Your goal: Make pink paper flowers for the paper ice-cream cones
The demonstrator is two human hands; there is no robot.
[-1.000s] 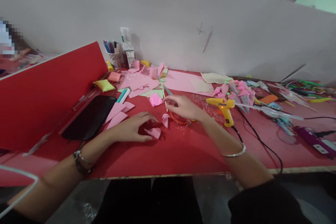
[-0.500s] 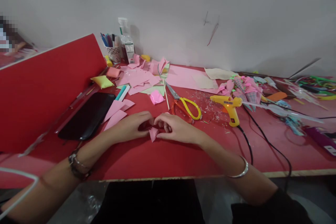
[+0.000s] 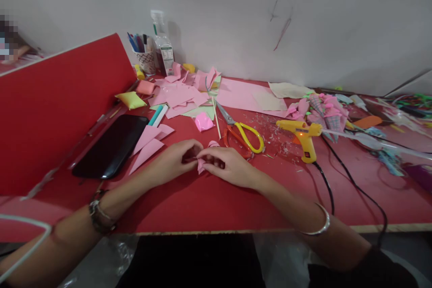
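Note:
Between the fingertips of both hands is a small folded piece of pink paper (image 3: 201, 166), mostly covered by the fingers. My left hand (image 3: 177, 158) pinches it from the left, and my right hand (image 3: 232, 166) grips it from the right with thumb and curled fingers. Pink paper pieces (image 3: 148, 144) cut to points lie beside my left wrist. Just beyond the hands rest a bright pink packet (image 3: 204, 122), a thin stick (image 3: 216, 119) and scissors (image 3: 241, 130) with one yellow and one red handle.
A black phone (image 3: 113, 146) lies at left by a red panel (image 3: 64, 117). To the right, a yellow glue gun (image 3: 303, 137) with a lit light trails a cable. Pink paper scraps (image 3: 182, 96), a pen cup (image 3: 146, 60) and a bottle (image 3: 164, 51) stand behind. Small paper cones (image 3: 319, 112) are piled back right.
My right hand has turned over the folded pink paper, which shows less below the fingers now. A pink edge has appeared above the right hand. The view has shifted slightly.

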